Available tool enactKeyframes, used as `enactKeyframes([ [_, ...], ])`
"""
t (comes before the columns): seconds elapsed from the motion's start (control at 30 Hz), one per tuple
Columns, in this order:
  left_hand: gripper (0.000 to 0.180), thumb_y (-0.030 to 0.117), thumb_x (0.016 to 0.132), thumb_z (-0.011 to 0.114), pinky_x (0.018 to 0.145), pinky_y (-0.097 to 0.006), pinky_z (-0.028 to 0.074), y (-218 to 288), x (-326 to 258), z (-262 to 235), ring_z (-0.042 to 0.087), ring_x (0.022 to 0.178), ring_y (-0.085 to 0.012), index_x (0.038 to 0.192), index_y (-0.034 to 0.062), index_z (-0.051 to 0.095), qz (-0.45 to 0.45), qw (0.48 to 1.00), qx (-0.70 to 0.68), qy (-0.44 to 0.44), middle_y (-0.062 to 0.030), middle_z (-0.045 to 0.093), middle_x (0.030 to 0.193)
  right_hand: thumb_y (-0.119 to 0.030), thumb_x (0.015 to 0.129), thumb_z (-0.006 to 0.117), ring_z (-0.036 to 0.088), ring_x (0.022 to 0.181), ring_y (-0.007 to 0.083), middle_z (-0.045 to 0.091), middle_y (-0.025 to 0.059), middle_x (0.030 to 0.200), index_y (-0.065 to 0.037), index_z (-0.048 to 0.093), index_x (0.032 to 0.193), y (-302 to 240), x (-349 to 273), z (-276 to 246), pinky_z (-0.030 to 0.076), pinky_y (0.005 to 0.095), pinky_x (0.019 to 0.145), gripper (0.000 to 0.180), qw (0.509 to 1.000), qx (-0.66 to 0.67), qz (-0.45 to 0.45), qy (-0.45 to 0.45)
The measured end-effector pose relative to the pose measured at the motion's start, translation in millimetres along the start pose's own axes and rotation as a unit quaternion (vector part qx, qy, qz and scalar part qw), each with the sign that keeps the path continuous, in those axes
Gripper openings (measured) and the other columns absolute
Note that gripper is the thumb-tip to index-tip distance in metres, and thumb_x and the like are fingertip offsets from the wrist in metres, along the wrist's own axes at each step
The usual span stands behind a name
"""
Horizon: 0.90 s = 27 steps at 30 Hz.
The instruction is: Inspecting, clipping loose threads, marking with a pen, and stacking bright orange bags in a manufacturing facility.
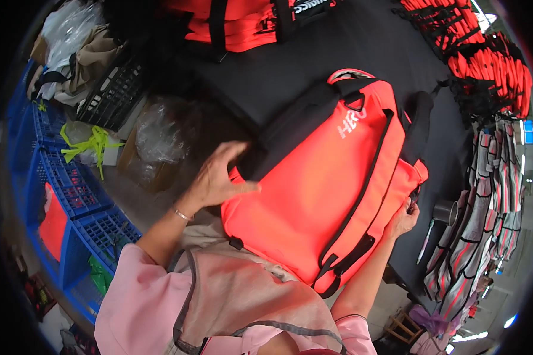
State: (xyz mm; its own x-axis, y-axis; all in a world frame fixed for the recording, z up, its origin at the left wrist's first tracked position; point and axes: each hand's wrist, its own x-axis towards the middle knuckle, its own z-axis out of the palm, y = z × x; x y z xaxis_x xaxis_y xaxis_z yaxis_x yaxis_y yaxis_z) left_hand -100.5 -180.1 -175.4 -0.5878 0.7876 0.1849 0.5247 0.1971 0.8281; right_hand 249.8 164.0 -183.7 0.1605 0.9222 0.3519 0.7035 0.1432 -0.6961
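A pink sleeve (pixel 142 296) and a grey apron (pixel 249 302) are nearest the camera, and just beyond them lies the bag (pixel 314 177), bright orange-red with black trim. It lies aslant on the worktop (pixel 260 77), its lower end out over the near edge and close against the apron, its top loop (pixel 349 74) pointing toward the far edge.

The left hand (pixel 222 174) is wide, thumb well apart from the fingers, at the bag's left side; a little blur hides how firmly it touches. The right hand (pixel 404 221) is curled narrow at the bag's right side, near a dark fitting; whether it grips that fitting, I cannot tell.

Judging by what shows, the making of the bag is well along: the panels are joined, the black piping runs down the side, and the pale print (pixel 350 123) is on the front. The hands are not yet clear of it, so some handling seems left. Its underside and inside are hidden, so any work left there cannot be judged.

At the far edge are more red bags (pixel 237 26); at the far right corner, red bundles (pixel 491 77); along the right edge, grey strips (pixel 485 195) and a cup (pixel 446 212).
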Motion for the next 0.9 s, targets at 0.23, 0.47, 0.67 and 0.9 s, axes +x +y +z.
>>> enactKeyframes([
  [0.23,0.052,0.030,0.074,0.082,0.068,-0.031,0.053,26.5,90.0,-5.6,0.064,0.071,-0.0187,0.113,-0.0006,0.064,-0.070,0.991,-0.115,0.002,-0.0139,0.068,0.099,-0.031,0.092,0.066,0.064,0.089,0.0194,0.068,0.0112,0.096,0.005,0.063,0.108,-4.6,-2.5,-1.4,0.050,0.0311,0.081,0.039,1.000,0.015,0.000,-0.007],
  [0.47,0.027,0.018,0.077,0.073,0.068,-0.030,0.054,28.5,138.6,-6.4,0.067,0.067,-0.0181,0.092,-0.0032,0.071,0.063,0.987,0.100,-0.110,-0.0122,0.071,0.074,-0.031,0.091,0.067,0.064,0.091,0.0201,0.068,0.0119,0.098,0.005,0.063,0.110,-1.9,-2.9,0.0,0.050,0.0303,0.084,0.041,1.000,0.010,-0.001,-0.005],
  [0.67,0.030,0.017,0.083,0.072,0.063,-0.026,0.054,-5.3,144.1,-6.5,0.067,0.080,-0.0130,0.105,-0.0048,0.070,-0.161,0.941,-0.232,-0.187,-0.0120,0.073,0.092,-0.032,0.091,0.068,0.064,0.086,0.0187,0.068,0.0105,0.094,0.004,0.063,0.108,6.7,-0.7,-0.6,0.050,0.0298,0.080,0.040,1.000,0.009,-0.007,-0.004],
  [0.9,0.042,0.018,0.086,0.073,0.059,-0.023,0.050,-8.8,146.1,-7.1,0.058,0.073,-0.0056,0.116,-0.0087,0.063,-0.196,0.897,-0.342,-0.202,-0.0006,0.065,0.083,-0.032,0.091,0.068,0.063,0.083,0.0177,0.068,0.0094,0.091,0.004,0.064,0.106,7.7,3.4,2.6,0.050,0.0295,0.078,0.040,1.000,0.007,-0.023,-0.001],
])
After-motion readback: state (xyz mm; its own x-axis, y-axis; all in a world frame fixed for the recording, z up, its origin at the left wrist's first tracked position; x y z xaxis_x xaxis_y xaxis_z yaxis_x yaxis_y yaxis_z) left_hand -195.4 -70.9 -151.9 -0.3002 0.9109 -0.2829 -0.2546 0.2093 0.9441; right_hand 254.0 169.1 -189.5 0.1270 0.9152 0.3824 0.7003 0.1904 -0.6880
